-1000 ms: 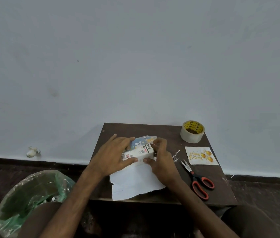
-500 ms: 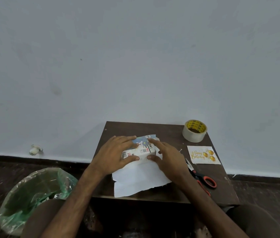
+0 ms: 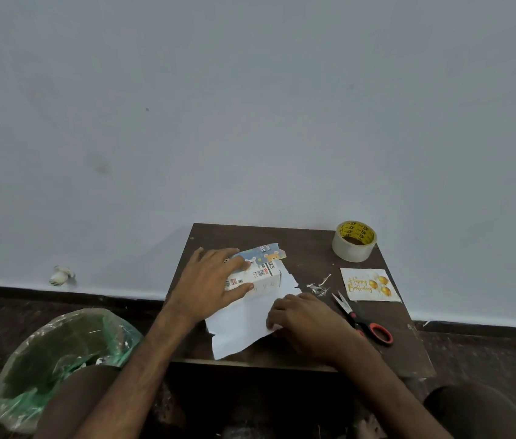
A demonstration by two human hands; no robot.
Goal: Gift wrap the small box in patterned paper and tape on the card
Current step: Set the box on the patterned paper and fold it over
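Note:
A small white box [image 3: 261, 278] with printed labels lies on a sheet of wrapping paper [image 3: 240, 324] whose white underside faces up; its blue patterned side shows folded up behind the box. My left hand [image 3: 209, 285] lies flat over the box's left part, thumb on its front face. At the paper's near right edge my right hand [image 3: 305, 321] pinches the sheet. A white "Happy Birthday" card [image 3: 369, 285] with gold balloons lies to the right. A roll of clear tape [image 3: 354, 241] stands at the table's far right corner.
Red-handled scissors [image 3: 361, 320] lie between the paper and the card, with small paper scraps [image 3: 318, 285] beside them. The small dark wooden table [image 3: 313, 248] stands against a pale wall. A bin with a green bag [image 3: 60, 356] sits on the floor at left.
My right hand has left the box's right end and dropped toward me to the paper's near right edge. My left hand stays on the box.

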